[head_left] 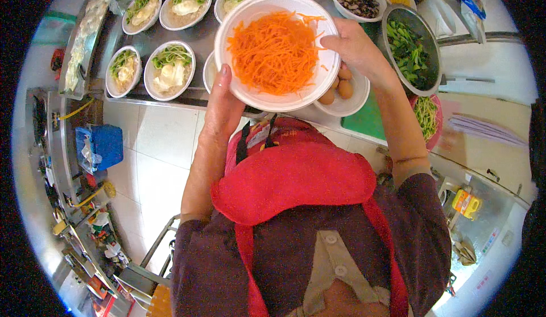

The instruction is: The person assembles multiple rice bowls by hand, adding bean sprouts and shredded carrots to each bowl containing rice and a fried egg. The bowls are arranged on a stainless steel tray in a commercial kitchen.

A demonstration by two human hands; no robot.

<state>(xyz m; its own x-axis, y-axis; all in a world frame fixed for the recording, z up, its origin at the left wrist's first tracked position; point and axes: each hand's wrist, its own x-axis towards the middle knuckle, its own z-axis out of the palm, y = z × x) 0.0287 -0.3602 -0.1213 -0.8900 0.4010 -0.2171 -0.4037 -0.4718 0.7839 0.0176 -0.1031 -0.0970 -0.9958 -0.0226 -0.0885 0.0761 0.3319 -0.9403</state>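
Observation:
Both my hands hold up a white bowl (256,4) heaped with orange shredded carrots (276,52). My left hand (223,103) is closed on its lower left side, the thumb at the rim. On the right rim, my right hand (359,49) grips with the thumb on top and the fingers mostly hidden underneath. Just beyond lie several white bowls with green sprouts and a pale topping, such as one bowl (149,83) left of the carrots. Partly behind the carrot bowl, brown eggs (344,88) sit in another white bowl (354,102).
A metal bowl of leafy greens (409,49) stands at the right, above a pink bowl of sprouts (426,115). Dark chopped pieces fill a bowl (357,1) at the back. The steel counter (196,95) ends before me, beside a green board (367,118). A blue bin (107,146) stands lower left.

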